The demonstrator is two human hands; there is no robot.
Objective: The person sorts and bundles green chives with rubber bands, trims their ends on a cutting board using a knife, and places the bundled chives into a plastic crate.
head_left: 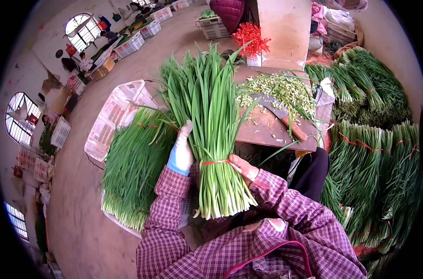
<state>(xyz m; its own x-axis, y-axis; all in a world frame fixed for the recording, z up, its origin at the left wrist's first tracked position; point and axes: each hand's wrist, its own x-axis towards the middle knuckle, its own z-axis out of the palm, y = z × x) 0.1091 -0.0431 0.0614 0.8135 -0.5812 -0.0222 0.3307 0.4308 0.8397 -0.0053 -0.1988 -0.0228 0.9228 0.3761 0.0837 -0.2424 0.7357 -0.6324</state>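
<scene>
Upright in front of my body is a bundle of garlic chives (206,111), leaves pointing away and pale stem ends toward me. A red tie (214,162) circles its lower part. My left hand (183,149), in a white glove with a blue cuff, is closed against the bundle's left side. My right hand (244,168) grips the right side at the tie; some of its fingers are hidden behind the stems. Just left of my left arm, more tied chives (137,162) lie in a white plastic crate (97,132).
Beyond my right hand, a knife (286,118) with a wooden handle lies on a brown board (255,128) beside chopped stem ends (286,90). Red ties (251,39) hang by a pillar (286,32). Stacked chive bundles (365,162) line the right. Other people and crates (130,45) are far left.
</scene>
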